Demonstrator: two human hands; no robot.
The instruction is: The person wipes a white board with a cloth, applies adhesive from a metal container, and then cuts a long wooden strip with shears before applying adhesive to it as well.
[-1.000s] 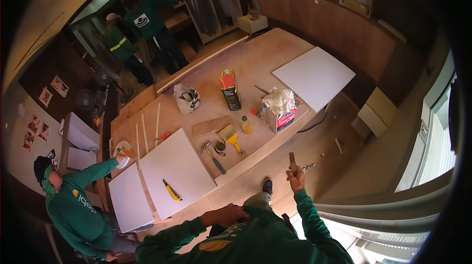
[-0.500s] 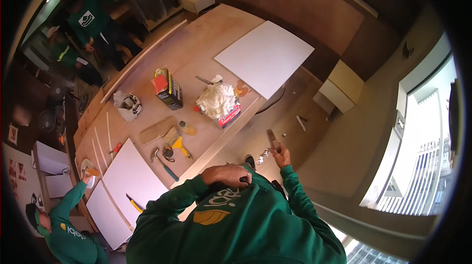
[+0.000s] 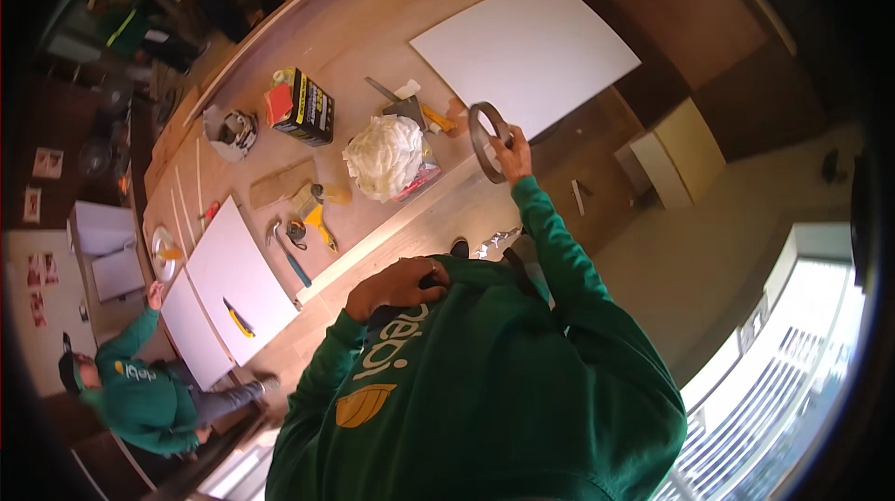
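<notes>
My right hand [image 3: 515, 158] is closed on a brown ring-shaped roll of flat strip [image 3: 475, 134], held upright beside the table's front edge and near a large white board [image 3: 527, 54]. Against the front of my green sweatshirt [image 3: 485, 352] is my left hand [image 3: 399, 285], its fingers curled. A dark spot shows at its fingertips, but what it grips, if anything, I cannot make out. On the table [image 3: 373, 40], left of the roll, a crumpled white cloth [image 3: 384, 156] sits on a box with red sides.
A black-and-yellow can [image 3: 306, 108], a hammer [image 3: 291, 257], a yellow-handled brush [image 3: 319, 221] and a tape measure [image 3: 296, 231] lie along the table. A yellow utility knife [image 3: 239, 318] rests on a white panel [image 3: 238, 268]. A co-worker [image 3: 144, 398] stands at the left end.
My right hand has risen and moved forward with the roll, which now shows its open ring. My view has shifted. The co-worker's hand has drawn back from the round white dish.
</notes>
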